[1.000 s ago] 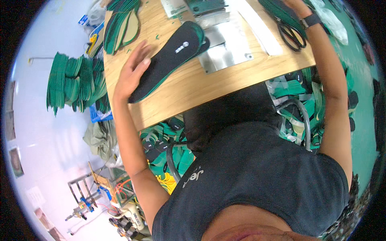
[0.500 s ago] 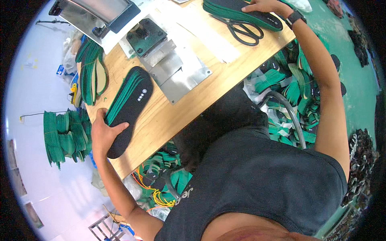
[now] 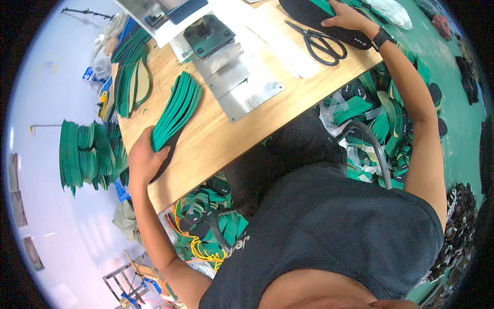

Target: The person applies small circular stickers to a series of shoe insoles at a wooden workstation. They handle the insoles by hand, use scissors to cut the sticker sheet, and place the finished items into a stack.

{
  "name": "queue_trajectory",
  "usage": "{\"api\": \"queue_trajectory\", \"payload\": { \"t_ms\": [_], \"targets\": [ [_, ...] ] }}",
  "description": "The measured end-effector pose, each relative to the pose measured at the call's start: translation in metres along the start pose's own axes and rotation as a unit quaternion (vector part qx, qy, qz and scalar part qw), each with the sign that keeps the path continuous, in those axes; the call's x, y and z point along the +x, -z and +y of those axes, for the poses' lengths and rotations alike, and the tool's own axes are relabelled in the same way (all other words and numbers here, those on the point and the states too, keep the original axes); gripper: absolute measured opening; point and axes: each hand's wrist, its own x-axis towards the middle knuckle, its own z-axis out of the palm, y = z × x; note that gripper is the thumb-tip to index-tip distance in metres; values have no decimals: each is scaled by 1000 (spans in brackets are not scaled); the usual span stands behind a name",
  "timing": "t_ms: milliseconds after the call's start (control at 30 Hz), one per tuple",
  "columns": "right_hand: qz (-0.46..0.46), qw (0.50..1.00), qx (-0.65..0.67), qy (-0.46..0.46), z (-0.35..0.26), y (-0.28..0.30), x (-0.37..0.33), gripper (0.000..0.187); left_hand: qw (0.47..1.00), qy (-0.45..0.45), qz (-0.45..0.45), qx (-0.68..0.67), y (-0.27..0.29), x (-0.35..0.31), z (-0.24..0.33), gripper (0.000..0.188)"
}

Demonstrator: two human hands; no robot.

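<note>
At the table's left end, my left hand [image 3: 146,159] grips a stack of green and black insoles [image 3: 179,105] by its near end. The thumb presses on top, and the green layers fan out toward the far end. Over at the far right, my right hand [image 3: 351,19] wraps round another stack of insoles [image 3: 304,14], whose black face and a strip of green edge show. Its thumb lies on the black face; the fingertips are hidden. Black-handled scissors [image 3: 325,50] lie just in front of that stack.
A machine with a metal plate [image 3: 252,98] stands mid-table. More insoles [image 3: 131,82] lie on the wooden table [image 3: 206,154] at the left. Stacked green insoles [image 3: 85,159] stand beyond its left edge. Bundled insoles [image 3: 381,110] and a curved metal tube [image 3: 373,141] are below the right edge.
My left hand has tilted its stack, so the green edges now face up and spread instead of the black face. At the right, the insoles have turned to show more black face.
</note>
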Motion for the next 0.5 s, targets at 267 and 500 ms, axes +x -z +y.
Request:
{"api": "queue_trajectory", "payload": {
  "t_ms": [267, 500],
  "targets": [
    [84, 958, 273, 21, -105, 64, -73, 61, 954, -121, 266, 67, 13, -55, 2, 59],
    [-161, 783, 485, 355, -259, -41, -73, 50, 901, -263, 319, 132, 30, -54, 37, 58]
  ]
}}
